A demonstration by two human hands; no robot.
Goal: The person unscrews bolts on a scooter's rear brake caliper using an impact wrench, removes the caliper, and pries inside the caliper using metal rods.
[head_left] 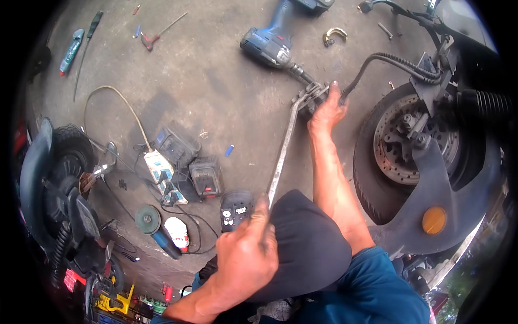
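Left hand [245, 254] gripping wrench [281, 156], right hand [327, 110] clamping caliper [312, 94]; stained concrete floor [205, 75]

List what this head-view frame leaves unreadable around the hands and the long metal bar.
- Metal part under the right hand: fingers cover it, so its kind is unclear.
- Near end of the long metal bar: hidden inside the left hand.
- Impact wrench: handle cut off by the top edge.
- Tools at lower left: dark, warped by the fisheye rim.

A grey, stained concrete floor [216, 75] fills the scene in flat daylight; greenery [475, 270] shows past its lower right corner.
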